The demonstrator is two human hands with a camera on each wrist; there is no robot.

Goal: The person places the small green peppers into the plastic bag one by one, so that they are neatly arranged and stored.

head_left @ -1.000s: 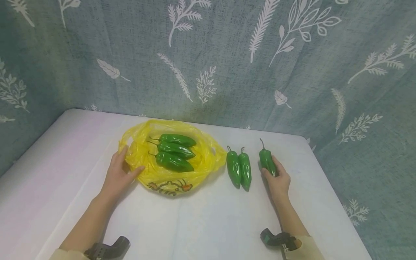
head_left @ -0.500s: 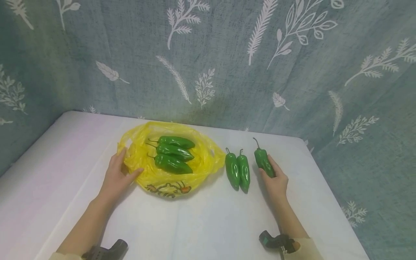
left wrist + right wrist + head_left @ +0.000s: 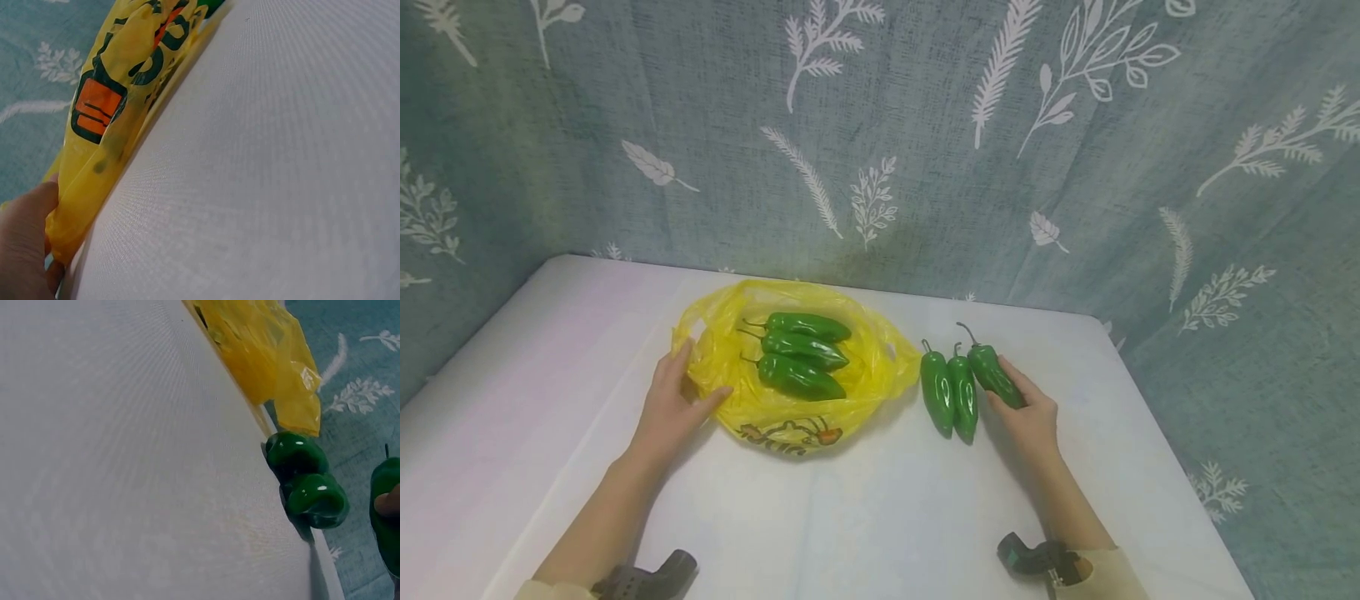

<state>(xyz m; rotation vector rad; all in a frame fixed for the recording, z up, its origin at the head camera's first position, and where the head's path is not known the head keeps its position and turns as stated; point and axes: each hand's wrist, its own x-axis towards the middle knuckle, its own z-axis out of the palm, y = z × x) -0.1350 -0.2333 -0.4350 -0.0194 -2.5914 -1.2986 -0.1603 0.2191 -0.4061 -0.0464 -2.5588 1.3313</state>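
My left hand (image 3: 666, 408) grips the left edge of a crumpled yellow plastic bag (image 3: 857, 408), its thumb over the near side. The bag's mouth gapes upward, and three green peppers (image 3: 805, 342) lie side by side inside, stems to the left. In my right hand (image 3: 1032, 417) is another green pepper (image 3: 992, 373), held near its lower end, its stem pointing away and to the left. Right beside it, two green peppers (image 3: 937, 392) lie together by the bag's right tip. In the right wrist view a finger shows against the held pepper (image 3: 382, 540).
A white-covered table (image 3: 850, 525) bears everything. Behind it and along both sides hangs a teal curtain (image 3: 925, 192) with white leaf prints. A black strap device sits on each wrist, the right one (image 3: 1037, 557) near the table's front.
My right hand has brought its pepper left, close beside the two lying peppers, and the pepper has tilted further left. The left hand and bag stay in place.
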